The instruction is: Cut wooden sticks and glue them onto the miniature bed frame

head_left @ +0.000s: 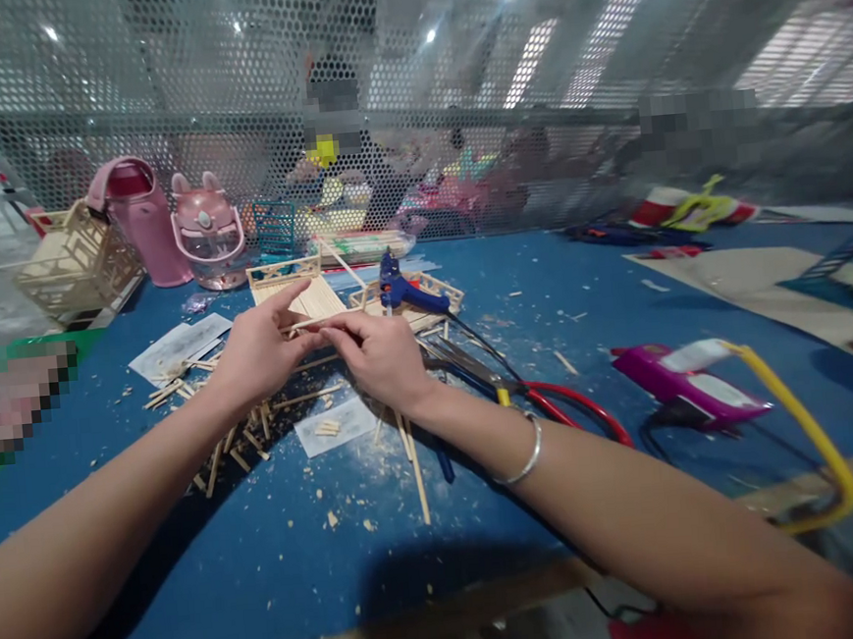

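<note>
Both hands meet over a litter of thin wooden sticks at the middle of the blue table. My left hand pinches a thin wooden stick, its index finger stretched out. The fingertips of my right hand close on the other end of that stick. Just behind the hands lies a flat stick-built panel with a low rail. A blue glue gun rests by a small stick-built frame, beyond my right hand. Cut stick pieces are scattered under my left wrist.
Red-handled cutters lie by my right forearm, and a purple tool with a yellow handle sits farther right. A pink bottle, a pink rabbit-eared jug and a stick model stand back left. Perforated metal screens the back, people behind it.
</note>
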### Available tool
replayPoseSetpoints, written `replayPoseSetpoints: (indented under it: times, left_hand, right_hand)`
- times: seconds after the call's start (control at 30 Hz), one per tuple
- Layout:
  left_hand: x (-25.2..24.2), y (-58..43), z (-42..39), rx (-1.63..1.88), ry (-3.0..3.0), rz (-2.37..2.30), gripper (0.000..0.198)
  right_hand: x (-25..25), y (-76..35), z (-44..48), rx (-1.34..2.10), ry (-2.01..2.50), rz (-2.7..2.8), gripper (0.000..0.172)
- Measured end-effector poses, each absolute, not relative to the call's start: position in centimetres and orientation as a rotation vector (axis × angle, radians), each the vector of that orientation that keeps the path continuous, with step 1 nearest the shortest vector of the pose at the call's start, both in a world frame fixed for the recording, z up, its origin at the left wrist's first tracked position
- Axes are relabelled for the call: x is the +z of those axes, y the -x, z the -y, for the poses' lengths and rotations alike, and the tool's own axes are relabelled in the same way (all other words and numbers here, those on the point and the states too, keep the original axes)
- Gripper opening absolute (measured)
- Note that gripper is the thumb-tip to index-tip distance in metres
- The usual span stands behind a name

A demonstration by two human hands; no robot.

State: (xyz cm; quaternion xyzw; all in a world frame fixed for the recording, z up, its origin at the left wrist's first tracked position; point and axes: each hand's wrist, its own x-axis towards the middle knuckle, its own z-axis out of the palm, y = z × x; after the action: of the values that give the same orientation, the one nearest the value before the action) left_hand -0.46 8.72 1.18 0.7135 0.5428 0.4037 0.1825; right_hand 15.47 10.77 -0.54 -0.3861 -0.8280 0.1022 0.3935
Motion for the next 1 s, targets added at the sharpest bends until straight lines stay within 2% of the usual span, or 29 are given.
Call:
replayPoseSetpoints:
  times: [0.27,0.4,0.5,0.63,0.77,0.9,1.0]
  left_hand:
    - [1.1,0.3,-8.6,1.163,-2.003,-1.555,0.059]
    - [1.4,0.6,-8.4,1.126,-1.974,-1.54,0.06]
    - [1.8,0.9,-8.1,1.099,-1.955,-1.554,0.061]
    - [2.1,0.9,-8.0,1.085,-1.933,-1.58,0.059]
    - [1.9,0.9,-8.0,1.089,-1.933,-1.564,0.056]
    - [1.9,0.9,-8.1,1.073,-1.914,-1.562,0.055]
    - [2.0,0.9,-8.0,1.07,-1.903,-1.545,0.053]
  right_hand:
    - [-0.1,-16.1,-10.4,0.248,0.976,2.108,0.022]
    - [0.8,-17.5,-11.0,0.227,0.977,1.804,0.008]
    - [0.7,-18.1,-12.0,0.451,0.994,1.77,0.029]
    - [-0.2,-17.9,-12.3,0.717,0.99,1.932,0.042]
    - [0.4,-18.3,-12.7,0.556,1.035,1.826,0.045]
    - [2.2,-20.2,-15.4,0.303,1.208,1.693,0.036]
    - [2.9,-21.8,-17.9,0.156,1.485,1.798,0.031]
